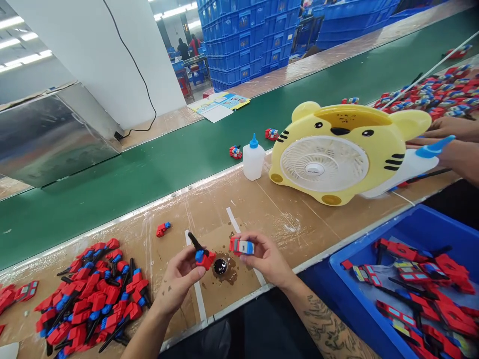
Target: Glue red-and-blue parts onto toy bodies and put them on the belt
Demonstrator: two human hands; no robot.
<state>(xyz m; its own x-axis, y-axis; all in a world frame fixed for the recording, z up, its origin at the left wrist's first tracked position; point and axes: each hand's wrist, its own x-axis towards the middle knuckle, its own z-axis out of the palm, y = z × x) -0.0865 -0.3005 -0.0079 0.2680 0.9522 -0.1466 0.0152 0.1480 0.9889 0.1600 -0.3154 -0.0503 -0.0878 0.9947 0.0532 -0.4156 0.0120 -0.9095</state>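
My left hand [181, 276] pinches a red and blue plastic toy part [204, 258] with a black rod sticking up from it. Held between the fingers and thumb of my right hand [267, 259] is a red, white and blue toy block [241, 246]. The two pieces are a short way apart, above the bench. Between my hands, a small round dish of dark liquid [219, 266] sits on the cardboard, with wet stains around it. To the left lies a heap of red and blue parts with black rods [101, 294].
A yellow animal-faced fan [377, 172] and a white squeeze bottle [254, 162] stand beyond my hands. At right is a blue bin [337, 267] of red parts. Behind runs a green conveyor belt [160, 164]. Another person's hands [458, 142] are at the far right.
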